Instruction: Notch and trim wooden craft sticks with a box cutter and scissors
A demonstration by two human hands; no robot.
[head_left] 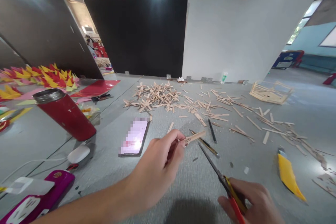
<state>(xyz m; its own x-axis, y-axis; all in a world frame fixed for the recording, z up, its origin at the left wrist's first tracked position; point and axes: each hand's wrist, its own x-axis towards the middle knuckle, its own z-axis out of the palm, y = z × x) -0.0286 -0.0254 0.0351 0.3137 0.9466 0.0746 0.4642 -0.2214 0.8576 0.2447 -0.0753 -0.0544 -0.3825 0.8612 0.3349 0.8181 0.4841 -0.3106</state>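
Between thumb and fingers, my left hand (160,161) pinches a flat wooden craft stick (196,136) with dark marks near the fingertips. Lower right, my right hand (254,199) grips a pair of scissors (219,173) by its red and yellow handles. The blades point up and left, apart from the stick, and look nearly closed. Behind the stick lies a yellow-and-black pencil (208,145), with a black pen (212,131) just beyond. A pile of wooden stick pieces (157,96) spreads over the grey table farther back.
A phone (135,136), a red flask (67,115), a white mouse-shaped item (78,154) and a purple power strip (44,196) lie left. Right are a yellow utility knife (290,173), wooden scraps and a small wooden frame (271,92). Black and white panels (236,38) stand behind.
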